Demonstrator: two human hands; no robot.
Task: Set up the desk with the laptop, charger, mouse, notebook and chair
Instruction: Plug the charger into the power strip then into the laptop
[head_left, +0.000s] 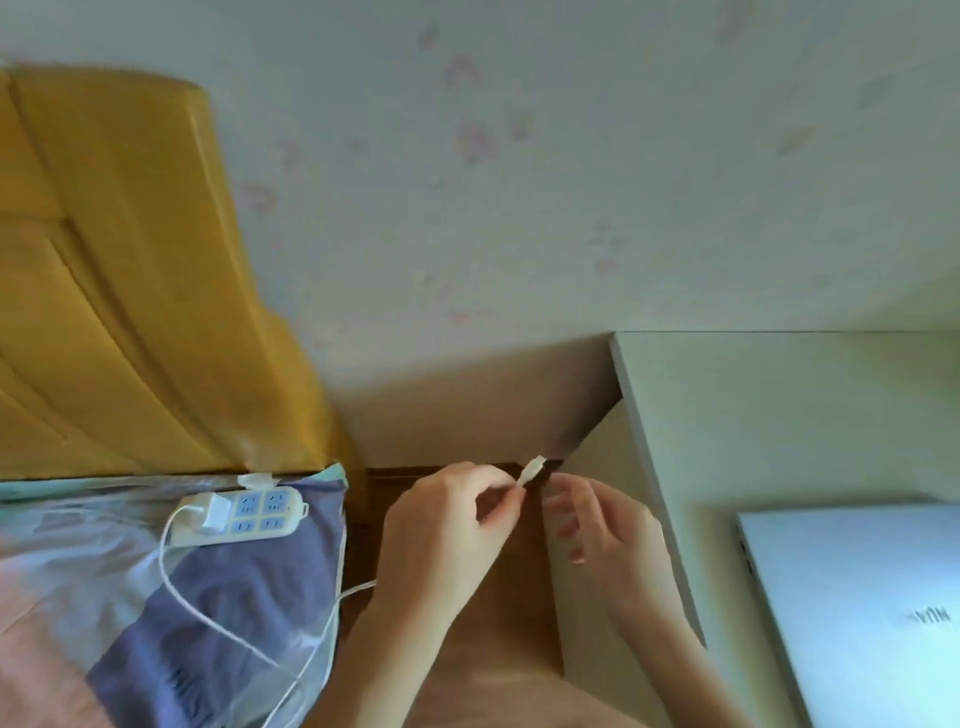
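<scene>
Desk (779, 415) bears closed silver laptop (852, 613).

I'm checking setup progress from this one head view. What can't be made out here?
- Closed silver laptop: right part cut off by the frame edge; its ports are too blurred to read.
- Thin white charger cable: its run behind the left hand is hidden.
- Mouse, notebook, chair: out of frame.

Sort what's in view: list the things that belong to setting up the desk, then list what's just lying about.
Belongs to the job:
- silver closed laptop on the pale desk
- white charger cable, its plug end pinched by the left hand
- white charger brick in the white-and-blue power strip
- right hand, near the plug

Just lying about:
- yellow padded headboard
- purple-blue bedding
</scene>
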